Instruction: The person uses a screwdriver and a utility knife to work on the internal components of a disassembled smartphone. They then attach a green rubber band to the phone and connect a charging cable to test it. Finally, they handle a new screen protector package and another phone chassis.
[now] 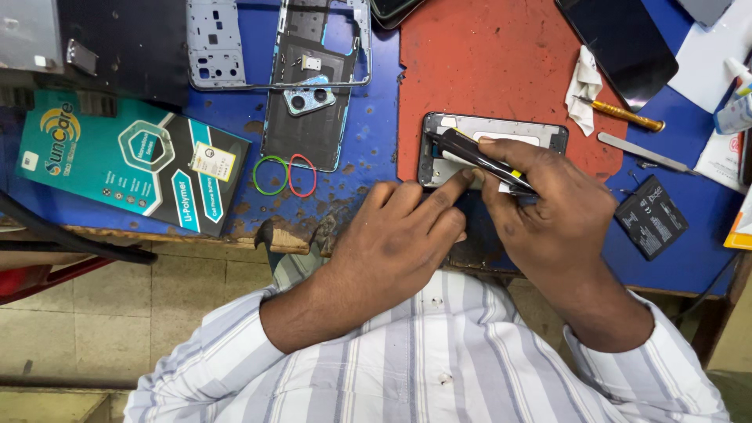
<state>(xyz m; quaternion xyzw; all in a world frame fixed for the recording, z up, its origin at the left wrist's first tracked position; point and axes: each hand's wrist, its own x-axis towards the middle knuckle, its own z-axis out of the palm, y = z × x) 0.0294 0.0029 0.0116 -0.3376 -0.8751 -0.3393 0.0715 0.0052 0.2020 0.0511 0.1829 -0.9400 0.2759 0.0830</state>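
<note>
- We kept the phone frame point(492, 135) near the table's point(376, 94) front edge, long axis running left to right, just beyond both hands.
- Our right hand point(548, 200), the nearer, pinched a black tool point(478, 160) over it.
- Our left hand's point(399, 235) extended finger pressed its lower left corner.

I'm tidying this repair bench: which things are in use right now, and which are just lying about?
In use: opened phone; black tool held in right hand; left hand pressing on the phone.

Lying about: teal box, two rubber bands, back cover, loose battery, screwdriver, tweezers.
</note>
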